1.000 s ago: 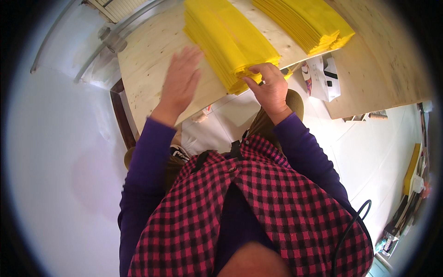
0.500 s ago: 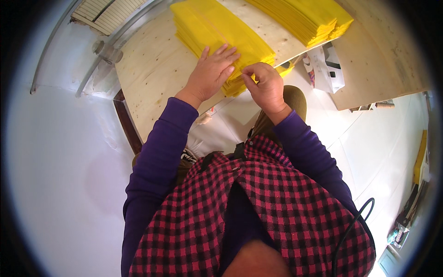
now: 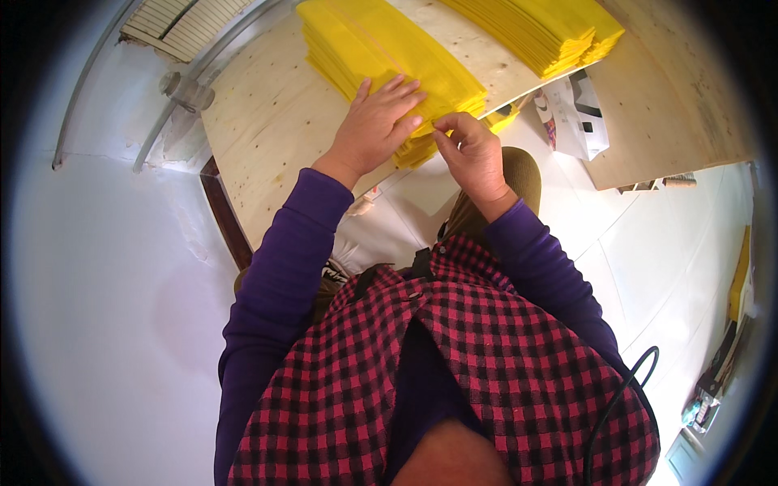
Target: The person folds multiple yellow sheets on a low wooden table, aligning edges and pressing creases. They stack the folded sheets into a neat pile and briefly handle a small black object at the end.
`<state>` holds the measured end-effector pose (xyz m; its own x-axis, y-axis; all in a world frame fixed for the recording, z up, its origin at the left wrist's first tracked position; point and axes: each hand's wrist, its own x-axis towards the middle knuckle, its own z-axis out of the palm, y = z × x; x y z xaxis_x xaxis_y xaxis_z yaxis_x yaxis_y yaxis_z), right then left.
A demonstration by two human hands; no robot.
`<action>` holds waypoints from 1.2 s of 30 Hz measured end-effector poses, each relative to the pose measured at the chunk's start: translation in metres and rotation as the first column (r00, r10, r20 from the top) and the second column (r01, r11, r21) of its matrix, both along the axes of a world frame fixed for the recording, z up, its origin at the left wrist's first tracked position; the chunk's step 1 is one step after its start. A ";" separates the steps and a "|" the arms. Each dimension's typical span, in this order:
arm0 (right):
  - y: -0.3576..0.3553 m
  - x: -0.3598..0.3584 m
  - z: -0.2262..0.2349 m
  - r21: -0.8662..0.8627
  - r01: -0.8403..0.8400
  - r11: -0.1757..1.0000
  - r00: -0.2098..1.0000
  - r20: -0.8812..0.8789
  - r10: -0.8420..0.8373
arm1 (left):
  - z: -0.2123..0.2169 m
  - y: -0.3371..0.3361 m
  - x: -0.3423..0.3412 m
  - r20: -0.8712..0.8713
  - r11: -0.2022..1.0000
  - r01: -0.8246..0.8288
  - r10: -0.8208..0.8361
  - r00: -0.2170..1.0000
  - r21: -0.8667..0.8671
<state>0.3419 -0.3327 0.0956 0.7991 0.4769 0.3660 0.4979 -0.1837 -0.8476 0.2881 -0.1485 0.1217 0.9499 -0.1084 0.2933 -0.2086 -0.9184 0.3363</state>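
Note:
A thick stack of folded yellow cloth [image 3: 397, 53] lies on the pale plywood tabletop [image 3: 259, 138], its near end at the table's edge. My left hand [image 3: 374, 125] rests flat on top of the stack near that end, fingers spread, holding nothing. At the stack's near right corner, my right hand [image 3: 476, 155] is closed in a pinch, thumb and forefinger together at the edge of the cloth. How many layers are between those fingertips is too small to tell.
More folded yellow cloth [image 3: 543, 32] lies at the far right of the table. A white printed bag [image 3: 577, 121] stands below, beside another plywood board [image 3: 673, 105]. A pipe fitting [image 3: 188, 91] juts from the wall at left. My knee [image 3: 520, 174] is under the near edge.
My right hand has shifted slightly to the right, still pinched at the corner of the stack. My left hand stays flat on top, nearly unmoved.

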 end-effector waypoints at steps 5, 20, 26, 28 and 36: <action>0.003 -0.009 -0.001 0.228 -0.058 0.972 0.966 -0.232 0.113 | 0.000 -0.001 0.001 0.050 1.000 0.002 -0.002 0.999 0.006; -0.002 -0.013 0.011 0.369 0.065 0.927 0.566 -0.779 0.270 | 0.009 -0.002 0.012 0.121 0.995 0.035 -0.023 0.992 -0.095; 0.001 -0.007 0.014 0.377 0.028 0.926 0.536 -0.787 0.304 | 0.014 -0.002 0.020 0.113 0.996 0.064 -0.057 0.992 -0.058; 0.003 -0.006 0.015 0.367 0.018 0.930 0.534 -0.790 0.301 | 0.017 0.000 0.023 0.108 0.996 0.092 -0.090 0.990 -0.010; 0.009 -0.004 0.014 0.362 -0.040 0.931 0.500 -0.800 0.333 | 0.015 -0.001 0.035 0.070 0.990 0.141 -0.139 0.988 -0.021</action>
